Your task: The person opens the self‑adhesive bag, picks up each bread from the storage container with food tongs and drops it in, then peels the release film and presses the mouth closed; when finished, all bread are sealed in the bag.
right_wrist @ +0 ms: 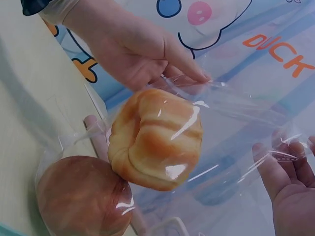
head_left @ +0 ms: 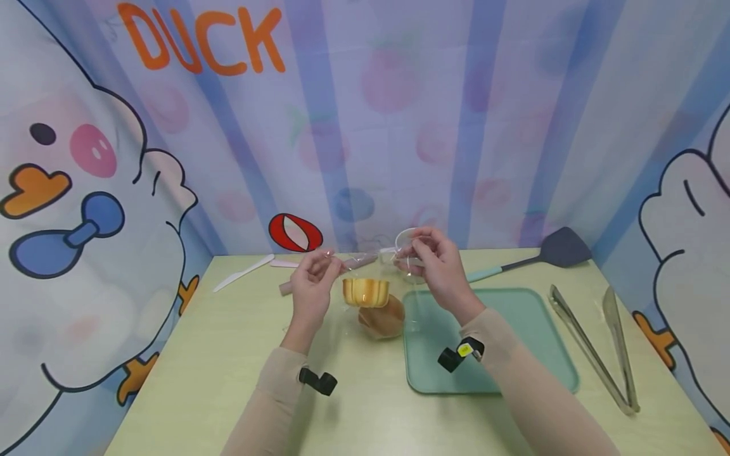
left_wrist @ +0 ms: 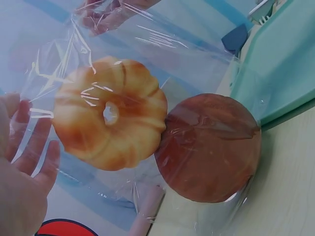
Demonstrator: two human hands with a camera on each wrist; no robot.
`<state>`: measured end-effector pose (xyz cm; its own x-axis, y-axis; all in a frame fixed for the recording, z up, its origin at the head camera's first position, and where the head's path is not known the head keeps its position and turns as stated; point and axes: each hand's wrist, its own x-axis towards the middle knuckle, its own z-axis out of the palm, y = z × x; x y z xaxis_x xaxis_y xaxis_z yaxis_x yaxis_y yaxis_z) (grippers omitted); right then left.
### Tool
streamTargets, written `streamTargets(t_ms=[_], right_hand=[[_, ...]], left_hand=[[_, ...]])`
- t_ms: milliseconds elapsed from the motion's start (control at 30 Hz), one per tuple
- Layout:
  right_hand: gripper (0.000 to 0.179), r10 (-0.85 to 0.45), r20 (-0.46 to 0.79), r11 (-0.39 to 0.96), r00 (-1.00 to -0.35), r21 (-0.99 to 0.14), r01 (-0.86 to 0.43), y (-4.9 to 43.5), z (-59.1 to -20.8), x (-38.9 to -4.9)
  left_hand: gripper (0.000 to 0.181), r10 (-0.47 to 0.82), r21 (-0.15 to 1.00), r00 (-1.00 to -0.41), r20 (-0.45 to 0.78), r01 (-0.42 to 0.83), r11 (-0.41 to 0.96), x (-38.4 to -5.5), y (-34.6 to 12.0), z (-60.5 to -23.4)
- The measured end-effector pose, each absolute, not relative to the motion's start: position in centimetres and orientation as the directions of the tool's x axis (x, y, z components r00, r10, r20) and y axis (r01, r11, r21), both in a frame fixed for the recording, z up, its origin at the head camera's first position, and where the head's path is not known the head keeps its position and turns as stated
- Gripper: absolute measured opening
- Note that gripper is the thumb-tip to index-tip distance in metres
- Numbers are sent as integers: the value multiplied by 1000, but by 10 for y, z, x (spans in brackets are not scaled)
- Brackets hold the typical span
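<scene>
Both hands stretch a clear plastic bag (left_wrist: 162,37) between them above the table. My left hand (head_left: 310,288) pinches one side of its film, and my right hand (head_left: 441,269) pinches the other. Inside the bag is a golden, fluted ring-shaped bread (left_wrist: 110,115) with a small hole in its centre. A round brown bun (left_wrist: 209,147) lies below and against it, lower in the bag. In the right wrist view the ring bread (right_wrist: 157,140) appears edge-on through shiny film, beside the brown bun (right_wrist: 83,196).
A green tray (head_left: 513,310) lies under and beside my right forearm. Metal tongs (head_left: 613,310) rest to its right, and a dark spatula (head_left: 564,248) with a mint handle lies behind it. At the back left are a white plastic knife (head_left: 242,273) and a mauve rod (head_left: 365,261).
</scene>
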<state>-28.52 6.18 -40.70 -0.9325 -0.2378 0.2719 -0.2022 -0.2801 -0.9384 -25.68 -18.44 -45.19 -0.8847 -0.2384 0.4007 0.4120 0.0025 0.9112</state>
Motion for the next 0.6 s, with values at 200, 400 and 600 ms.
streamTargets(t_ms=[200, 400, 600], right_hand=[[30, -266, 311, -332, -912, -918, -217, 65, -408, -284], [29, -276, 363, -285, -890, -915, -285, 69, -407, -285], [10, -289, 405, -203, -868, -912, -357, 73, -408, -288]], left_hand=[[19, -240, 904, -880, 410, 427, -22, -255, -182, -450], [23, -243, 907, -880, 408, 421, 1, -253, -181, -447], [29, -240, 911, -882, 406, 410, 35, -252, -182, -447]])
